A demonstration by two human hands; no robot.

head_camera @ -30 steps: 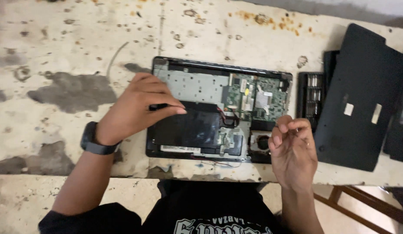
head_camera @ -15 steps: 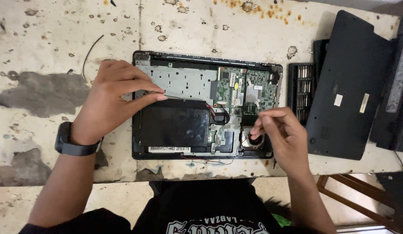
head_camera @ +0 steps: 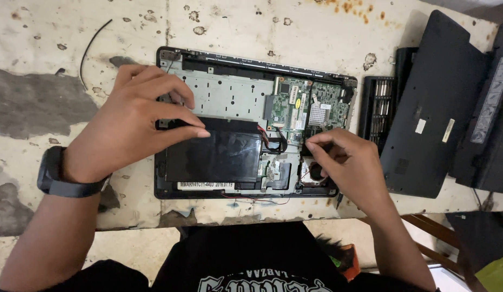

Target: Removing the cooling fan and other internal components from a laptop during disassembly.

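An opened laptop base (head_camera: 219, 92) lies bottom-up on the worn white table (head_camera: 56, 81), its green circuit board (head_camera: 305, 108) and flat black battery (head_camera: 219, 157) exposed. My left hand (head_camera: 129, 124) rests on the laptop's left side, fingertips touching the battery's top edge. My right hand (head_camera: 351, 162) hovers over the lower right corner by the small fan (head_camera: 315, 172), thumb and fingers pinched together on something too small to make out.
A black laptop cover panel (head_camera: 435, 103) lies at the right, a black slotted part (head_camera: 377, 108) beside it. A thin black wire (head_camera: 91, 43) lies at the upper left. A wooden chair frame (head_camera: 435, 249) shows below the table edge.
The view has shifted, so the laptop sits lower and more central. My right hand came down onto the fan corner and pinched. My left hand stays on the battery's edge.
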